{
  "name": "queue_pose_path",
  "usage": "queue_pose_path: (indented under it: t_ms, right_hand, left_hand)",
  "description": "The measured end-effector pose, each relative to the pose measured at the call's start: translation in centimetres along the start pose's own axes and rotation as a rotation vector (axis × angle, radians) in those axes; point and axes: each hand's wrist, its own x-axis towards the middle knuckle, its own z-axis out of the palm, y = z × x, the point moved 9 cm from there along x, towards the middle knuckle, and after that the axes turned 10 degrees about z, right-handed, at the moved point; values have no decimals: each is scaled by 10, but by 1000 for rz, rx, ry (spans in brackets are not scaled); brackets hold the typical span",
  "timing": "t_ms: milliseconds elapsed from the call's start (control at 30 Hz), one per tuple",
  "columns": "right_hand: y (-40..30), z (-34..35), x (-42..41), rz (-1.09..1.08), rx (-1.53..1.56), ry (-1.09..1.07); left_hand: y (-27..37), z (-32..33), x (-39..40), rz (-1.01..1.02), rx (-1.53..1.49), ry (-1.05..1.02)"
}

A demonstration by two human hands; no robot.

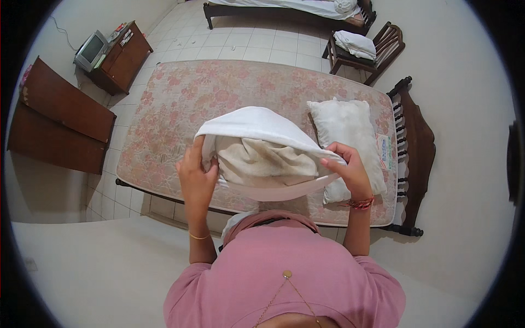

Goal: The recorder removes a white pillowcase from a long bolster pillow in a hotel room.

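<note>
In front of my body I hold up a white pillowcase (254, 122), its mouth spread wide towards me. A creased, stained off-white pillow (266, 162) shows inside it. My left hand (199, 168) grips the left corner of the opening, with the thumb at the inner edge. My right hand (344, 164) pinches the right corner between thumb and fingers. Below them lies a bare mattress (176, 102) with a pink floral pattern. A white pillow (342, 123) without a case rests at its right end, partly behind my right hand.
A dark wooden headboard (418, 151) bounds the bed on the right. Beyond the bed stand a wooden chair (354, 61) with folded white cloth (356, 44) and another bed (266, 14). On the left are a wooden cabinet (119, 61), a small television (92, 49) and a brown wooden cupboard (61, 123).
</note>
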Motion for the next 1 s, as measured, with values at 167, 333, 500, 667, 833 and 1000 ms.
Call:
queue_pose_path:
  t_ms: [167, 333, 500, 667, 833, 1000]
  right_hand:
    - [3, 23, 1, -346, -326, 194]
    - [53, 17, 25, -4, 109, 110]
    - [57, 25, 27, 105, 480, 31]
    - [70, 22, 14, -102, -387, 52]
    - [56, 39, -4, -157, -413, -54]
    - [106, 21, 26, 0, -202, -95]
  left_hand:
    - [33, 7, 8, 332, 160, 241]
    - [-4, 63, 48, 206, -884, 29]
    - [3, 75, 53, 161, -762, 11]
    - [-42, 134, 38, -2, -892, -164]
    - [-41, 170, 2, -391, -1632, -318]
    - [-47, 124, -15, -153, -1405, -249]
